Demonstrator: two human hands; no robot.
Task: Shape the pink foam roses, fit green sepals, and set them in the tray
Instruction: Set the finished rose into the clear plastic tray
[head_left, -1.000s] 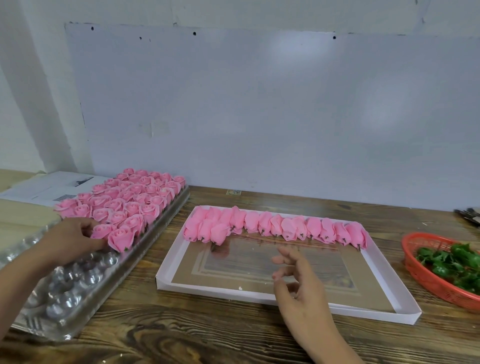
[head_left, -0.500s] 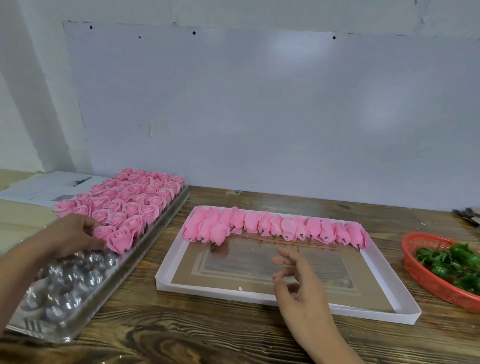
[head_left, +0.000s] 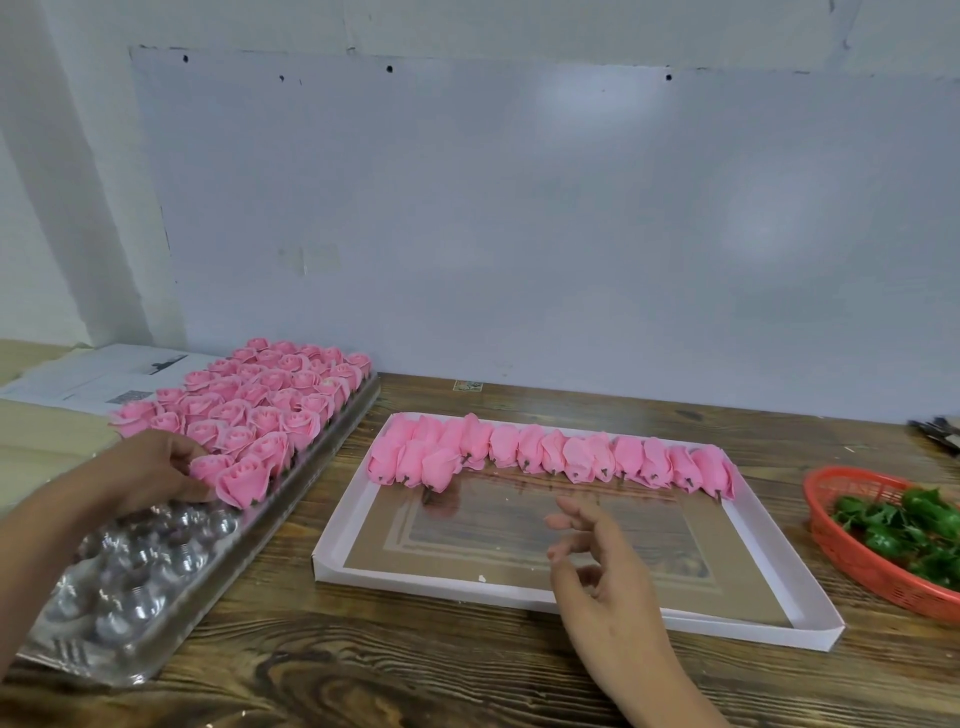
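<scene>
Wooden table (head_left: 467, 670) fills the lower part of the view, pale wall panel (head_left: 519, 234) behind it. White shallow tray (head_left: 727, 626) sits mid-table, long axis running left-right, slightly skewed. Clear plastic blister tray (head_left: 130, 582) on the left, long axis running from near-left to far-right; near cups bare, far part packed with open pink roses (head_left: 270, 400), blooms facing up. Red basket (head_left: 852, 551) at right edge, well apart from both hands, holds green sepals (head_left: 904, 525). Papers (head_left: 88, 374) lie beyond the blister tray, far left.

Row of shaped roses (head_left: 571, 457) lies along the white tray's far edge, each on its side, long axis front-to-back, stem ends toward the viewer; three more sit in a second layer at the row's left end.

Left hand (head_left: 150, 473) is over the blister tray at the near edge of the rose block, fingers curled, fingertips pinching a pink rose (head_left: 210, 467) in the front row. Next rose (head_left: 247, 480) sits just beside it on the right, tilted toward the viewer.

Right hand (head_left: 602, 566) hovers over the white tray's near part, holding nothing, fingers loosely spread and half-curled, palm turned left. Shaped row lies beyond its fingertips, apart from them.
</scene>
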